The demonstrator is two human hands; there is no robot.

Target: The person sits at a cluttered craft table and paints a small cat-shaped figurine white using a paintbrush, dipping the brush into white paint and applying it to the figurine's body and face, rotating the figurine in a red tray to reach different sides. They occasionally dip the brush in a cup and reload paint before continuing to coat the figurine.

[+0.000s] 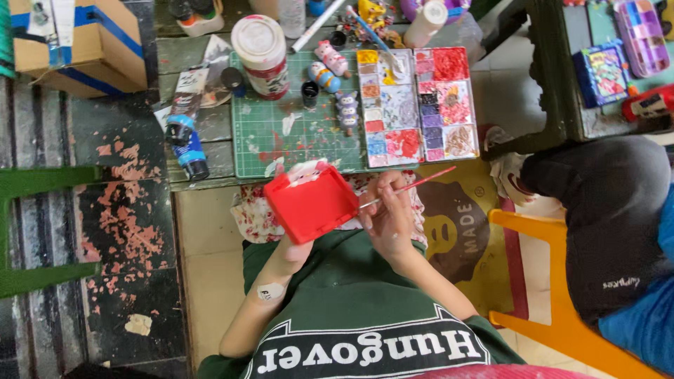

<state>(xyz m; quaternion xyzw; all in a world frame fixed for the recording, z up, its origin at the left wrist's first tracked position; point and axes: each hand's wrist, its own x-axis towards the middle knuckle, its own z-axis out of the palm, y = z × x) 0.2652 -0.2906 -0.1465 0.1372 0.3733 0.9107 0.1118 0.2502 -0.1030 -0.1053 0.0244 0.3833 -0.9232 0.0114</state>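
Left hand (291, 249) gripping red tray (310, 203) from below; right hand (388, 214) pinching brush (411, 187) beside tray, below palette (418, 105).

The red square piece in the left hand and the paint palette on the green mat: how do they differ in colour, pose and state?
The red square piece is one solid red; the paint palette is white with many wells of mixed colours. The piece is held tilted in the air by the left hand, while the palette lies flat on the green mat. The brush in the right hand points at the piece, not the palette. Both are roughly rectangular and carry paint.
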